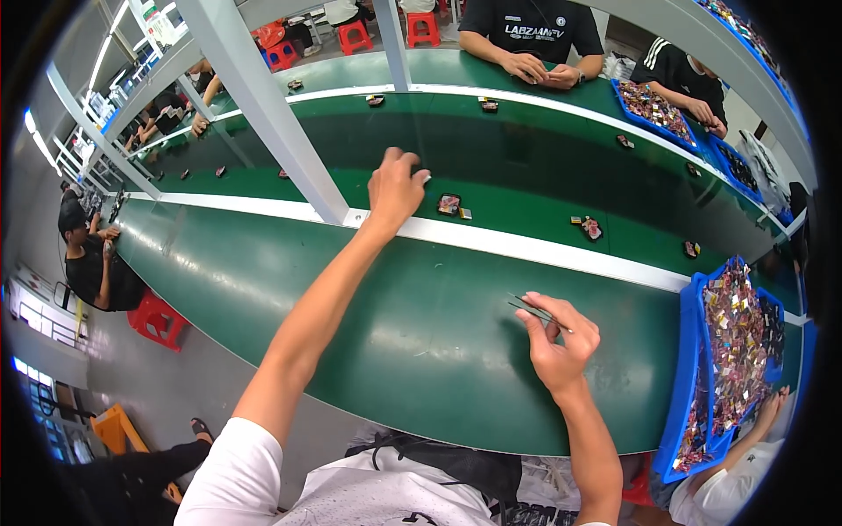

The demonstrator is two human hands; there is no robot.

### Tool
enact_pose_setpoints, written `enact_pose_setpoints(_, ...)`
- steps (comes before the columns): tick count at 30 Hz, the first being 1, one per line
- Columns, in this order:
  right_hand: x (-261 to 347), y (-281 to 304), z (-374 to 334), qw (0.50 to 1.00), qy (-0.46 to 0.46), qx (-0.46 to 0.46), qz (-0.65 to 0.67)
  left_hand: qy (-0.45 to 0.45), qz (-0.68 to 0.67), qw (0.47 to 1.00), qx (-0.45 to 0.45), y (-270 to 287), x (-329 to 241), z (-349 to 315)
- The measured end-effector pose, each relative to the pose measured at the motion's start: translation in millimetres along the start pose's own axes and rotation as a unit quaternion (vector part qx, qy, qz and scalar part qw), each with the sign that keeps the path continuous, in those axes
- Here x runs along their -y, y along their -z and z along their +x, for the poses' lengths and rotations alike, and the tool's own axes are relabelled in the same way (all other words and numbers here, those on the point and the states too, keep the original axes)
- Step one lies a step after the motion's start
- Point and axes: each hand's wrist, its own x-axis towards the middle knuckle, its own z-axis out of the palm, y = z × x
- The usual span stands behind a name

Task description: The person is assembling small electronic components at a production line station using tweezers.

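My left hand reaches over the white rail onto the green conveyor belt. Its fingers are slightly bent and apart, and I see nothing held in them. Just right of it lies a small black casing with a reddish inside and a small yellowish-silver piece beside it. My right hand is raised over the green worktable and pinches a pair of thin tweezers, whose tips point left. Farther right on the belt sit two similar small parts, one a casing with a reddish inside, the other a dark casing.
A grey metal post rises left of my left hand. The white rail runs between worktable and belt. At the right, a blue tray is heaped with small wired parts. Several people sit around the line, one directly across.
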Motion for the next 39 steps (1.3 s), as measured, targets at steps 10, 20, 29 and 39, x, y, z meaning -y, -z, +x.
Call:
enact_pose_setpoints(10, 4.8, -8.4, 2.1, 0.999, -0.033, 0.003, 0.014, 0.040, -0.106, 0.954, 0.279, -0.5, -1.6, 20.6)
enact_pose_setpoints(20, 7.7, -9.3, 1.7, 0.999, -0.050, 0.009, 0.015, 0.129, -0.137, 0.935, 0.299, 9.8, 22.2, 10.3)
enact_pose_setpoints(29, 7.7, -0.5, -1.2, 0.988, -0.143, 0.010, 0.064, 0.189, -0.269, 0.893, 0.308, 79.1, -59.4, -35.7)
enact_pose_setpoints(39, 1.3, 0.7, -7.3, 0.928, -0.287, 0.027, 0.235, 0.236, -0.494, 0.788, 0.281, 65.8, -95.5, -137.9)
